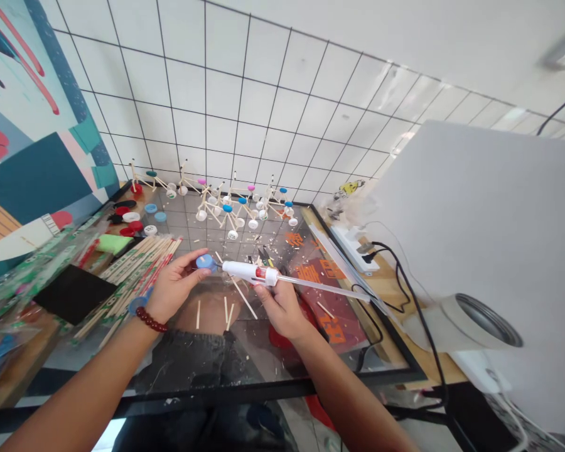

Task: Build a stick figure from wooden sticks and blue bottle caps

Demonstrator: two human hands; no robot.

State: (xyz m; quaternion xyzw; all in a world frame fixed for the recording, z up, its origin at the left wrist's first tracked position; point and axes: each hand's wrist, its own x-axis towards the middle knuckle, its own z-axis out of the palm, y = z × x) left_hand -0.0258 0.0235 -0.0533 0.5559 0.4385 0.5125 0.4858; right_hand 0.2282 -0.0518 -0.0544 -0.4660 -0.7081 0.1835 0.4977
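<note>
My left hand (176, 292) pinches a blue bottle cap (206, 262) between its fingertips. My right hand (282, 307) grips a white hot glue gun (247, 272), whose nozzle points toward the cap and nearly reaches it. A long translucent glue stick (322, 286) runs out of the gun's rear to the right. Thin wooden sticks (238, 289) lie on the glass-topped table (207, 376) below my hands, and one slants close under the gun.
Stick-and-bottle-cap models (230, 204) stand at the table's far side. Loose caps (141, 216) and bundled wooden sticks (136, 282) lie at left. A power strip (355, 248), black cables (400, 295), a tape roll (480, 320) and a white board (480, 226) occupy the right.
</note>
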